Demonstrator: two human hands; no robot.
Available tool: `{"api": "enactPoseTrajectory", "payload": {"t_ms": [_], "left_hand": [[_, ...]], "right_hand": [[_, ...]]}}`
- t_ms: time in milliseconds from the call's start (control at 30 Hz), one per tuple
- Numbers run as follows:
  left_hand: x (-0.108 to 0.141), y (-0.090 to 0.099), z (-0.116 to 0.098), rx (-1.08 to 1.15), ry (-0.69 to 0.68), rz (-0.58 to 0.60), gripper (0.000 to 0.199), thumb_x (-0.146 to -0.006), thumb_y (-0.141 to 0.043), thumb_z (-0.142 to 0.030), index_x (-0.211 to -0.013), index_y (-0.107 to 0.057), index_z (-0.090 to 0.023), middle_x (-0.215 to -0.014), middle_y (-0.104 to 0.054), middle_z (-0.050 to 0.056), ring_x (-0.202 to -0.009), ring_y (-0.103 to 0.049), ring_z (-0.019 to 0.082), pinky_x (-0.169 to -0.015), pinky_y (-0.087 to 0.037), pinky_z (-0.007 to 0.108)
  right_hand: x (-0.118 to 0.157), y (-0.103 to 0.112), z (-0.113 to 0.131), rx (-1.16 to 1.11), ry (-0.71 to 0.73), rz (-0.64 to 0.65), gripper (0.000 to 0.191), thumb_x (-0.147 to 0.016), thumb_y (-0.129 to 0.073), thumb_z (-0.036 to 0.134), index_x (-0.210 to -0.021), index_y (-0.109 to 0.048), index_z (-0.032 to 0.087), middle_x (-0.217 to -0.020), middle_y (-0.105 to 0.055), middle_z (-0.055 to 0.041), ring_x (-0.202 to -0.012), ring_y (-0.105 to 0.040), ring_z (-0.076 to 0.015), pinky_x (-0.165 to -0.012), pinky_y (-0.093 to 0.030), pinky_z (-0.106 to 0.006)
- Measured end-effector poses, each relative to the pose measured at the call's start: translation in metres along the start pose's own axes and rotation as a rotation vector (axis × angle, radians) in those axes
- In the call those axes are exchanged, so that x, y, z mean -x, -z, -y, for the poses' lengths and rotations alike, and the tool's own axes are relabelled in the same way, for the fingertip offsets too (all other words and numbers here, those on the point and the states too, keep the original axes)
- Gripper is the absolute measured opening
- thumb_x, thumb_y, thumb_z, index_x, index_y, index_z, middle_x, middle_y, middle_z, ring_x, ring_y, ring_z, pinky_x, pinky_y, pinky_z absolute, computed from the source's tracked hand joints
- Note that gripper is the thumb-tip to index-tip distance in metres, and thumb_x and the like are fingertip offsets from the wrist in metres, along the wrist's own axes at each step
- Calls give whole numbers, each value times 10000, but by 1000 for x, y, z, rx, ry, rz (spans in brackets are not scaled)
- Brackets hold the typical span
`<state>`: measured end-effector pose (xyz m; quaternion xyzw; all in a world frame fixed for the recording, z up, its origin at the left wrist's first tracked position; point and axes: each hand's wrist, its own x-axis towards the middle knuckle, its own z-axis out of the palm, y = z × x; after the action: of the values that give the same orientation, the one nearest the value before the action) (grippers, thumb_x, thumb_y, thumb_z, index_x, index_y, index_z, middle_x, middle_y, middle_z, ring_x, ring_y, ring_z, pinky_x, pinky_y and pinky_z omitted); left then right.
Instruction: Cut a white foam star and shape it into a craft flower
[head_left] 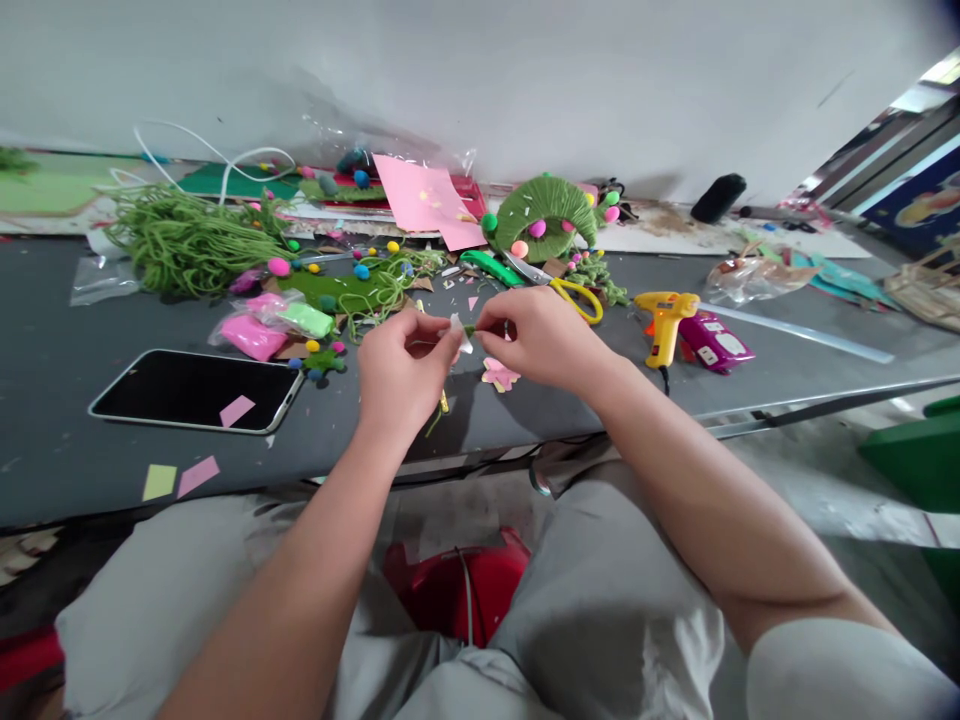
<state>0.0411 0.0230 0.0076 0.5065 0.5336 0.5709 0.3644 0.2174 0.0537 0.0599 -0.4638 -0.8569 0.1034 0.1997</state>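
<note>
Close together above the front of the grey table, both my hands are closed in a pinch. My left hand [405, 365] grips a small white piece [461, 335], perhaps paper or a petal. At its right edge, my right hand [544, 335] pinches a small green bit [470, 330], which looks like yarn. Whether the two pieces are joined I cannot tell. Below my right hand lie pink and yellow flower-shaped cutouts [500, 374]. Behind it are scissors [577, 298] with yellow handles and a green cutter [491, 267].
A phone [195, 390] and a bundle of green yarn [191, 240] lie on the left. A green yarn-wrapped ring [544, 205] with pompoms leans at the back beside pink paper [427, 198]. On the right are a yellow glue gun [664, 322], a purple packet [715, 342] and a glue stick [802, 333].
</note>
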Motion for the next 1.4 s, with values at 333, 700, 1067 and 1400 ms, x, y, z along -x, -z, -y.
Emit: {"api": "enactPoseTrajectory", "payload": {"t_ms": [333,700,1067,1400], "left_hand": [[-5,-6,2,551,208,-43,372,-584,-963,-274,-828,-703,-167,-795,-724,-5,-759,-722,141,-832,-650,344],[-6,-2,-4,620,334,46,376,-551,-959,-198,-806,-683,-183,-748,-678,-28,-681,-683,111,-681,-588,249],[-9,7,2,275,212,148,329,-579,-955,-301,-803,-741,-191,-727,-706,16,-630,-659,155,-548,-497,257],[-8,9,-12,415,386,214,230,-608,-890,-194,-808,-781,-158,-709,-685,32,-568,-622,122,-529,-466,248]], "right_hand": [[0,-4,1,-201,71,-134,206,-916,-610,181,-896,-812,144,-849,-764,-53,-706,-589,-149,-672,-417,-294],[-6,-1,-14,-520,44,2,177,-847,-729,281,-875,-835,142,-755,-749,-30,-635,-555,-121,-601,-421,-275],[-4,8,-18,-251,262,125,193,-888,-628,165,-899,-821,166,-835,-759,-39,-760,-640,-157,-726,-456,-286],[-2,11,-13,-289,253,60,183,-922,-664,242,-944,-832,172,-878,-772,-59,-755,-642,-164,-710,-456,-295]]}}
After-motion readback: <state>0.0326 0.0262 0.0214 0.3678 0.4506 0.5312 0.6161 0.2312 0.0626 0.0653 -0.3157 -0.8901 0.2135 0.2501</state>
